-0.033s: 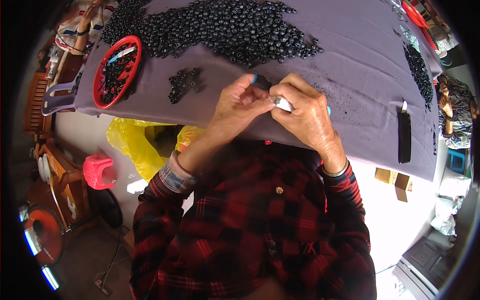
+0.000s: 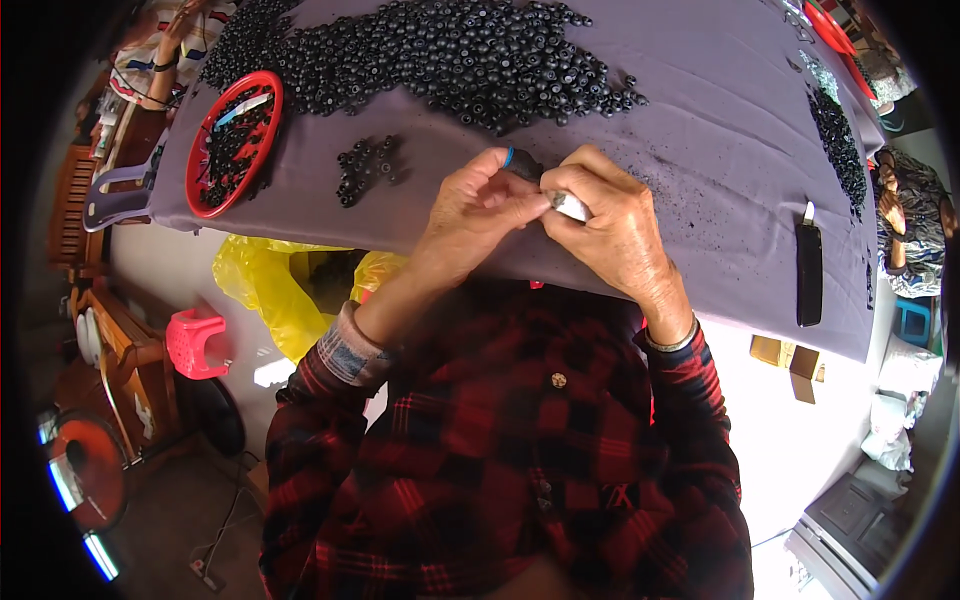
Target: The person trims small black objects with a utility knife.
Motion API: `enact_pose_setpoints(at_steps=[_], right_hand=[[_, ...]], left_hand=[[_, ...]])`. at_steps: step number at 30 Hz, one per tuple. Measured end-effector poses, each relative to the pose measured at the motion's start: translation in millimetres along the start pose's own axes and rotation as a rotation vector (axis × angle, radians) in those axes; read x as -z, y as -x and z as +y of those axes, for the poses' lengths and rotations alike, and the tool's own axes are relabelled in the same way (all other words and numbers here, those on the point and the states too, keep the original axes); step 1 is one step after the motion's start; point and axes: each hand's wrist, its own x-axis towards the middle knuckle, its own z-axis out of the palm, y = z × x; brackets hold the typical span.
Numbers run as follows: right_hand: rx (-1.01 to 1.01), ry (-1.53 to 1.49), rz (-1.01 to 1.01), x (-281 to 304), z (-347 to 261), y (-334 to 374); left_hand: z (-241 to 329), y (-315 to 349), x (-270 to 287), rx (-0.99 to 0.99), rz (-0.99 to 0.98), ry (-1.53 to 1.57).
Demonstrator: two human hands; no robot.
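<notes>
Over the table's near side, my left hand (image 2: 480, 210) and my right hand (image 2: 605, 220) meet almost fingertip to fingertip. A dark covering with a blue rim (image 2: 522, 162) sits on a finger of my left hand. The left thumb and fingers pinch together; whatever they hold is too small or hidden to name. In my closed right hand is a small white object (image 2: 571, 207), its darker end close to the left thumb tip. My fingers cover the rest of it. Beyond both hands lies a large heap of small round black beads (image 2: 470, 60), apart from them.
A small bead cluster (image 2: 368, 168) lies left of my hands. A red basket (image 2: 192, 190) holds black pieces and a white-and-blue tool. At right are a black case (image 2: 809, 275) and black pieces (image 2: 838, 145). A yellow bag (image 2: 265, 285) hangs below the purple tablecloth (image 2: 720, 90). Other people sit nearby.
My right hand and the white object have shifted very slightly, the object's end tilting a little. My left hand and everything on the table look the same.
</notes>
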Motion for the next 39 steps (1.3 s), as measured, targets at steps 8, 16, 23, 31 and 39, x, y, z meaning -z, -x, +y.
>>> enact_pose_setpoints(at_steps=[8, 16, 23, 31, 39], right_hand=[[-0.025, -0.261, 0.030, -1, 6, 2], [-0.087, -0.355, -0.045, 5, -4, 0], [-0.218, -0.800, -0.156, 8, 2, -1], [-0.267, -0.285, -0.068, 27, -3, 0], [0.066, -0.038, -0.027, 9, -6, 9]], left_hand=[[7, -1, 1, 0.147, -0.093, 0.371], [0, -1, 5, 0.158, -0.138, 0.394], [-7, -4, 7, 0.259, -0.271, 0.624], [0, -5, 4, 0.182, -0.258, 0.659], [5, -3, 0, 0.149, -0.152, 0.668]])
